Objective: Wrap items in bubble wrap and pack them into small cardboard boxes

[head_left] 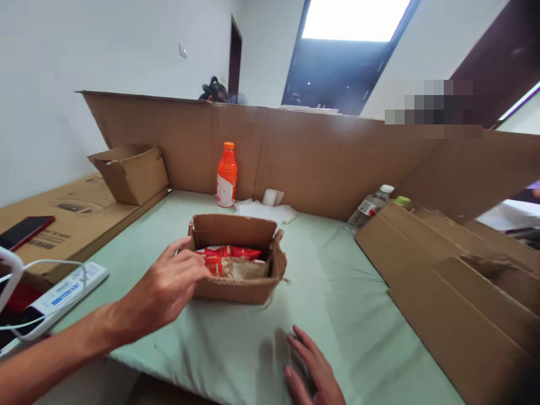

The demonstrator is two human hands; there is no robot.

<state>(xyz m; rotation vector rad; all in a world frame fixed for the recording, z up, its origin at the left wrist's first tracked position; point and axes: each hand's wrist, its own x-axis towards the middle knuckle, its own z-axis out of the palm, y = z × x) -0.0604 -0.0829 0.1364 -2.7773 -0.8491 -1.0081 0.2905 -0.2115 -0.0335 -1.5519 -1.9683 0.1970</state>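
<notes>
A small open cardboard box (pixel 236 292) stands on the pale green cloth-covered table (pixel 329 270). Inside lie a red packet (pixel 236 251) and a red-and-tan packet (pixel 242 268); their lower parts are hidden by the front wall. My left hand (pixel 169 281) is at the box's left end, its fingers bent over the rim and closed on that side. Some fingertips are out of sight behind the cardboard. Lower right, my right hand (pixel 314 365) is apart from the box, over the cloth near the front edge, fingers spread and holding nothing.
An orange bottle (pixel 226 177) and white tissue (pixel 268 211) sit before a cardboard screen (pixel 320 163). Right are a clear bottle (pixel 369 209) and cardboard boxes (pixel 455 304). Left are another open box (pixel 141 175), a phone (pixel 27 232) and a power strip (pixel 70 295) with cables.
</notes>
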